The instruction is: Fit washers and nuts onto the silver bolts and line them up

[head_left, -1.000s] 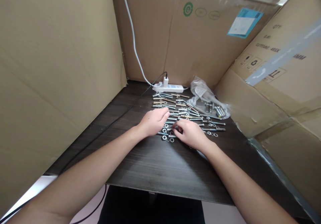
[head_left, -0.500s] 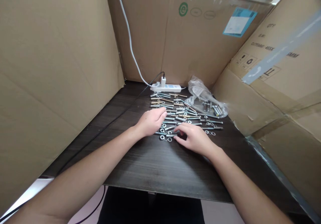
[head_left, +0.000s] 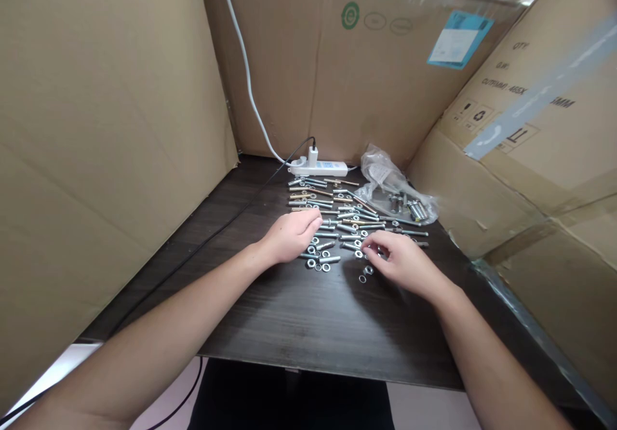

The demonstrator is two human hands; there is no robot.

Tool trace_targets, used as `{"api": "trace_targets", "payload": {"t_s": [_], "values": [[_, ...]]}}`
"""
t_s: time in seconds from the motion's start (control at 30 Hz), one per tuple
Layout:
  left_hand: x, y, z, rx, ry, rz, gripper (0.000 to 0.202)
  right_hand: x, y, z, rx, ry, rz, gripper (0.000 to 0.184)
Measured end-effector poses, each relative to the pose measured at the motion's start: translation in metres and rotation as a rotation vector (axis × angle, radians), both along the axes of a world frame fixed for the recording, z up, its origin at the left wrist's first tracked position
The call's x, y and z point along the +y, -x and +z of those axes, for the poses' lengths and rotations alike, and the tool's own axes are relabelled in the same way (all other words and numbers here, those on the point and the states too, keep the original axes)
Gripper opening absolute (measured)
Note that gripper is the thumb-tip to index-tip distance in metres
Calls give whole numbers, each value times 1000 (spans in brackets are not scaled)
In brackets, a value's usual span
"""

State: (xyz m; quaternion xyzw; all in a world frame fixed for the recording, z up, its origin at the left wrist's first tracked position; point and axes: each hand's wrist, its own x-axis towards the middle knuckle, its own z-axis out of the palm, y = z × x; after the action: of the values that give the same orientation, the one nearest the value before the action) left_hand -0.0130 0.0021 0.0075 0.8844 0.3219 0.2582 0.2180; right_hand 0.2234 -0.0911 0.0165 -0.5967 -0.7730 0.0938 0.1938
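My left hand lies over the left part of the laid-out rows, its fingers folded together; anything inside them is hidden. Curled above the front right of the rows is my right hand, with thumb and fingertips close together beside a washer; what they pinch is too small to make out. Below its fingertips lie a nut and a thin ring washer. Between the hands are a metal sleeve, a flat washer and a hex nut. Several bolts lie in rows behind.
A clear plastic bag with metal sleeves lies at the back right. Behind the rows stands a white power strip with a plug and black cable. Cardboard walls enclose the dark table on three sides.
My right hand has moved right, away from the metal sleeve, uncovering washers, a nut and bolt ends. My left hand has stayed nearly in place.
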Motion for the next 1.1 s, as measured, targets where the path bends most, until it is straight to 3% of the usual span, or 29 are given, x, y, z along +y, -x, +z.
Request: {"api": "trace_targets", "payload": {"t_s": [0.2,0.4,0.67,0.93,1.1], "values": [[-1,0,0,27,37,-32,29,-18,-4,-6,-5,172,86,11],[0,-1,-3,42,33,-48,29,-25,-3,-14,-2,66,66,8],[-1,-1,-3,67,14,-77,29,-25,-3,-18,27,104,86,7],[-11,-6,2,115,38,-155,29,0,17,7,82,-109,50,24],[-14,-7,4,136,30,-195,27,15,34,-2,157,-166,169,17]]}}
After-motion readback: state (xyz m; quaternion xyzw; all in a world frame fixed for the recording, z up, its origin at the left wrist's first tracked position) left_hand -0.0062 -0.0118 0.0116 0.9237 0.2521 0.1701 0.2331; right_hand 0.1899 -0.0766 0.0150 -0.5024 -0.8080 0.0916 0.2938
